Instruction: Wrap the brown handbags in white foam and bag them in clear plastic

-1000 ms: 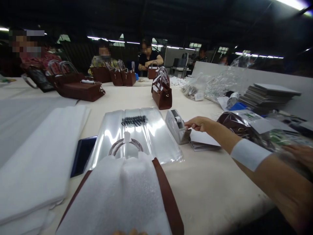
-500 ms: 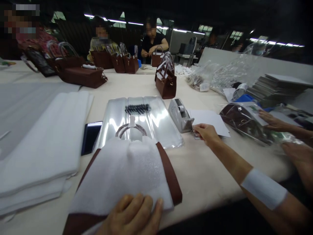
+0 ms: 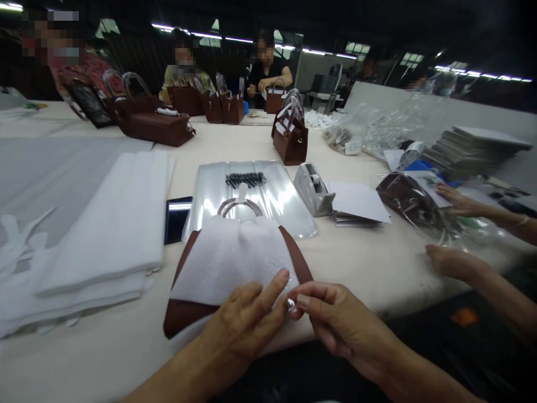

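Observation:
A brown handbag (image 3: 183, 320) lies in front of me with a white foam sheet (image 3: 235, 260) draped over it. Its wrapped handle (image 3: 257, 208) points away from me. My left hand (image 3: 247, 319) rests flat on the sheet's near right part, fingers outstretched. Beside its fingertips, my right hand (image 3: 335, 319) pinches a small piece of clear tape (image 3: 291, 305) between thumb and forefinger, by the bag's right edge. The grey tape dispenser (image 3: 312, 193) stands beyond, right of a stack of clear plastic bags (image 3: 289, 198).
White foam sheets (image 3: 104, 224) are piled at left, near a dark phone-like slab (image 3: 178, 215). White cards (image 3: 358, 201) sit right of the dispenser. A co-worker's hands (image 3: 455, 260) handle a plastic-wrapped brown bag (image 3: 409, 198) at right. Several brown handbags (image 3: 289, 143) stand farther back.
My right hand has come back from the tape dispenser to the handbag with a piece of tape. My left hand still presses on the foam. The co-worker's near hand has moved left.

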The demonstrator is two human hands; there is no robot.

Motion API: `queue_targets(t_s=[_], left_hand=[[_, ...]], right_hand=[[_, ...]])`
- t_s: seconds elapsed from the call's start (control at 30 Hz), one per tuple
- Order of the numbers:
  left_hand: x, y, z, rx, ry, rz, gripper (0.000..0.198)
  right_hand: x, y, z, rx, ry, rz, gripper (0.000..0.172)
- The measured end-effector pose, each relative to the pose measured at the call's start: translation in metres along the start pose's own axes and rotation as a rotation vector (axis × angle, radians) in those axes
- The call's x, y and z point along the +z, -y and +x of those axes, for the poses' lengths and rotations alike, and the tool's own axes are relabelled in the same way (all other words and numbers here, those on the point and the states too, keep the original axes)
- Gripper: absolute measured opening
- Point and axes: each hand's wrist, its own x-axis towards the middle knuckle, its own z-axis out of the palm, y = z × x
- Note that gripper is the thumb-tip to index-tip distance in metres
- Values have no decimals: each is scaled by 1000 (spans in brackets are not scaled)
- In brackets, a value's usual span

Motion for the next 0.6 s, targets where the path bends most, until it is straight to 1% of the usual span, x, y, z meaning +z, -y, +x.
queue_targets(t_s=[0.13,0.3,0.37,0.47,0.53,0.6], left_hand=[[2,-1,5,8,90,27,25],[6,0,8,-14,109,11,14],[7,0,9,-26,107,-10,16],[6,1,9,-24,113,5,32],[2,2,9,6,139,41,39],[-2,3,9,51,174,72,39]], right_hand=[[2,-4,9,5,-65,-46,27],[8,-10,0,-6,-189,-115,28],[11,-16,-5,-52,-244,-114,34],[16,-34,-8,-125,-301,-88,40],[15,-52,-7,-100,-312,-82,41],[9,-71,-5,-51,-320,-109,39]])
